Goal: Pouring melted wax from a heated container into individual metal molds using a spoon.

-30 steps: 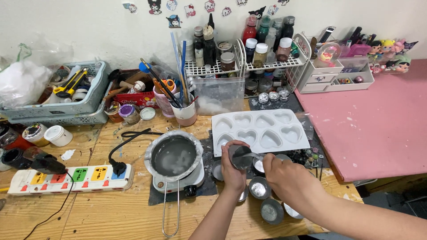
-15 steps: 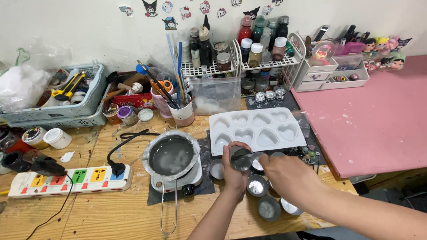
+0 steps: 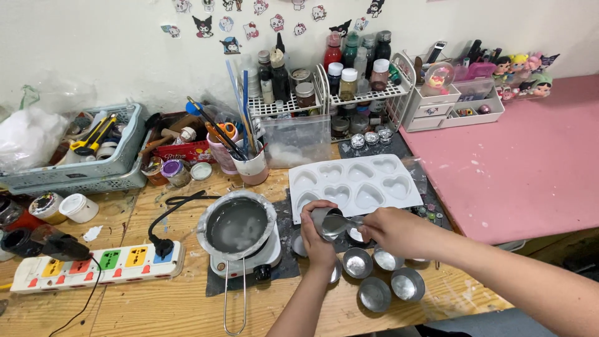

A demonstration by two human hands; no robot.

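Carefully, my left hand [image 3: 317,240] cupped the small metal tin [image 3: 329,223] above the other tins [image 3: 374,278], tilted, while my right hand [image 3: 392,231] pinched what looked like a spoon [image 3: 350,219] scraping inside, best done slowly

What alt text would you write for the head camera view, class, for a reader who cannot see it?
A person's left hand holds a small metal cup over a cluttered wooden table while the right hand works inside it with a thin metal tool. A pot on a small hotplate sits left of it, a white heart-shaped mould behind, and more small cups in front.
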